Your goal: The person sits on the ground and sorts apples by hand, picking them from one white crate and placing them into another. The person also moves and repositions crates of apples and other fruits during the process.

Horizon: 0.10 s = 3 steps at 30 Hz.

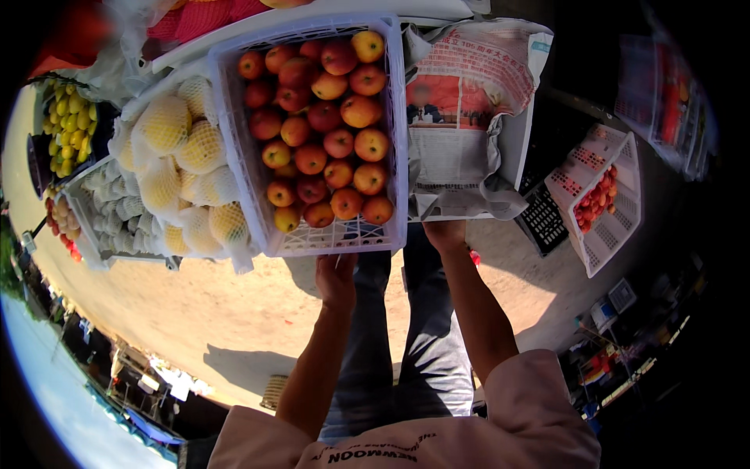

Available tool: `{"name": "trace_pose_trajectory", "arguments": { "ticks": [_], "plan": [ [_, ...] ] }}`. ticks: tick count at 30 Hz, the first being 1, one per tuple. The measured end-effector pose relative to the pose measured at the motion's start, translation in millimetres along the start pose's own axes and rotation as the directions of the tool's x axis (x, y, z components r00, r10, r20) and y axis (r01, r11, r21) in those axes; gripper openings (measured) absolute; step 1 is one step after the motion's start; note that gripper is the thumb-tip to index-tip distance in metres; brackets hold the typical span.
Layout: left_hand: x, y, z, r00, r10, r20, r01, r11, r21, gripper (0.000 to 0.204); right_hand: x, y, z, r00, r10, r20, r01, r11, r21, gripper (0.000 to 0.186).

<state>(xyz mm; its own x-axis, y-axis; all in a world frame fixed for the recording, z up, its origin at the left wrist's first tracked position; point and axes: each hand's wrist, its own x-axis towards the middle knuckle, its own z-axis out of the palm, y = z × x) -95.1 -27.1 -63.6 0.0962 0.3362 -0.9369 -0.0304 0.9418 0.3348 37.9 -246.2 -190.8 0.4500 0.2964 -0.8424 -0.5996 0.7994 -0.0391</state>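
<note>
A white plastic crate (pixel 397 141) of red and yellow apples (pixel 324 117) stands before me. My left hand (pixel 336 275) is at its near edge, fingers drawn together and partly under the rim. A thin white strip shows by these fingers; what they hold is unclear. Right of the apples is a container lined with newspaper (pixel 449 160), its paper crumpled along the right side. My right hand (pixel 445 233) reaches up to the near edge of this container, and its fingers are hidden beneath.
Yellow fruit in foam nets (pixel 187 156) is heaped left of the apples, beside a grey crate of wrapped fruit (pixel 117 207). Yellow fruit (pixel 70 125) fills a dark basket farther left. A tilted white crate (pixel 605 234) with small red fruit stands right, against a black crate (pixel 539 219).
</note>
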Motion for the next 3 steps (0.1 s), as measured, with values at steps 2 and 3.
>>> {"name": "trace_pose_trajectory", "arguments": {
  "ticks": [2, 3],
  "plan": [
    [47.3, -6.0, -34.8, 0.965, -0.034, 0.259, 0.084, 0.979, -0.185, 0.037, -16.3, -5.3, 2.9, 0.980, -0.026, -0.197, 0.024, 1.000, -0.014, 0.046],
    [78.8, -10.0, -51.8, 0.924, -0.021, 0.381, 0.132, 0.954, -0.268, 0.039, -25.8, -8.2, 24.4, 0.951, -0.051, -0.305, 0.047, 0.999, -0.022, 0.045]
  ]
}}
